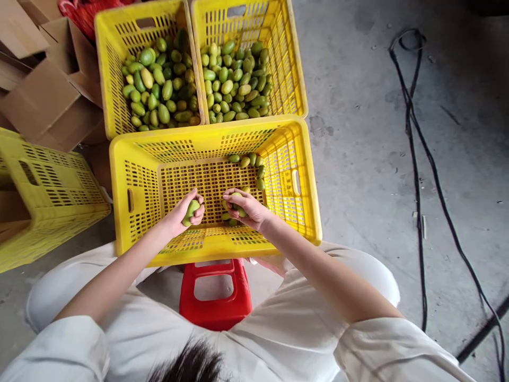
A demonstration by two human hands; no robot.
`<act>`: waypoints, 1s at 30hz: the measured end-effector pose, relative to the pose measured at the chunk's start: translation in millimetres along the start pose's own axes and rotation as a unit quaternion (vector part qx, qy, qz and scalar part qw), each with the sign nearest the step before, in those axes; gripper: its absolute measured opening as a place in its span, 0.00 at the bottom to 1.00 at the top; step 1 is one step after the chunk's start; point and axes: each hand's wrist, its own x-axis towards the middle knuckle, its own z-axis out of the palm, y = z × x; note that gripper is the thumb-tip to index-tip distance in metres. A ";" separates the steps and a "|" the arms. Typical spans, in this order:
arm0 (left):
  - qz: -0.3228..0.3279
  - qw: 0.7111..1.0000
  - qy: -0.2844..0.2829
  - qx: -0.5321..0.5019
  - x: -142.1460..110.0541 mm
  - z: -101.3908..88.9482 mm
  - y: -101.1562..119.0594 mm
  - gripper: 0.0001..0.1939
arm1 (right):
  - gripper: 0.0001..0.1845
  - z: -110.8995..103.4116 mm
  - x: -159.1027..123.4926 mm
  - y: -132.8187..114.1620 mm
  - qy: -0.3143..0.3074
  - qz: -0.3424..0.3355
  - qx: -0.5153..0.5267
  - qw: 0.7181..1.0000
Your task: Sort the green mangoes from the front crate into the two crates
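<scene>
Closest is a bit of dark hair (191, 363), and then white sleeves (59, 345) and white pants (159, 323), with the knees spread wide. Between the legs is a red plastic stool (243, 302), right by the front of a big yellow crate (214, 253).

The two hands are apart, both over this crate. The left hand (178, 211) has its fingers curled around a green fruit (191, 213). The right hand (251, 208) is wrapped around another fruit (239, 210), and its fingers hide part of it. A few more fruits (226, 216) lie under and next to the right hand, but I can't tell how many. Farther back, in the right corner of the crate, six small oval fruits (261, 171) sit in a bent row. Most are green.

Off to the left is one more yellow crate (63, 185). On the right, a black cable (417, 212) runs along the gray floor (358, 132) and makes a loop at its far end.

Past the big crate, two yellow crates stand side by side. The left back crate (102, 69) and the right back crate (296, 63) both hold lots of green and yellowish fruits. Brown cardboard boxes (43, 103) are piled to their left, and something shiny and red (85, 16) peeks out behind.
</scene>
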 end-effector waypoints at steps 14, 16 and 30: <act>0.055 0.998 -0.016 -0.001 -5.6 3.2 -2.0 0.16 | 0.10 2.4 3.3 1.7 0.019 0.024 0.072 0.997; 0.048 0.998 -0.029 0.008 -5.6 2.3 -1.4 0.15 | 0.10 2.6 2.8 6.5 0.009 0.039 0.060 0.997; 0.075 0.992 0.090 -0.044 3.5 3.0 -0.1 0.11 | 0.08 9.5 -0.5 -4.1 0.016 0.014 0.125 0.992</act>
